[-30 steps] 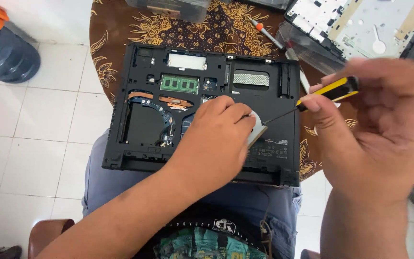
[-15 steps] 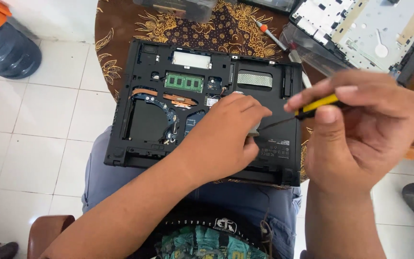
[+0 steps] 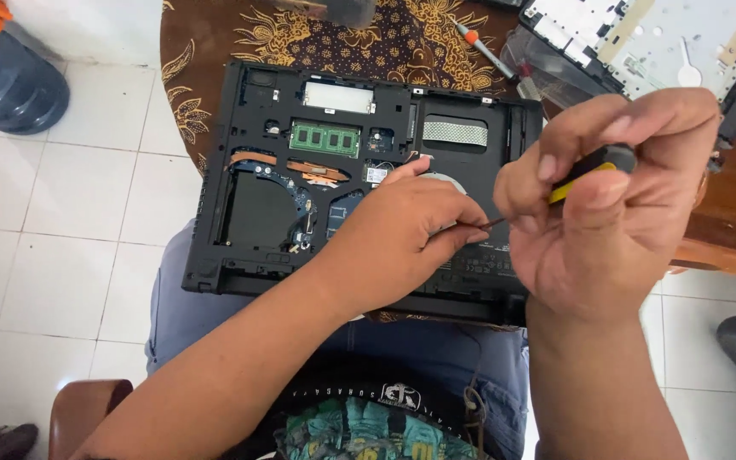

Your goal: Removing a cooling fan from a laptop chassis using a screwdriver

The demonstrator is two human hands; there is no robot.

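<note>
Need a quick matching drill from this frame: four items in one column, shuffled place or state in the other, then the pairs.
Items:
1. screwdriver
2. green memory module
3. left hand
4. spare screwdriver

Places or states:
A. lying on the patterned cloth beyond the laptop
B. gripped in the right hand
C. seated in the upper middle of the open laptop base
D. resting on the laptop, over the fan area

Pairs: 1-B, 2-C, 3-D, 4-A

Your left hand [image 3: 402, 234] covers most of the round part in the opened laptop [image 3: 253, 204], and the screwdriver [image 3: 585, 170] tip vanishes under its fingers. Your right hand [image 3: 615, 204] hides most of the handle.
</note>
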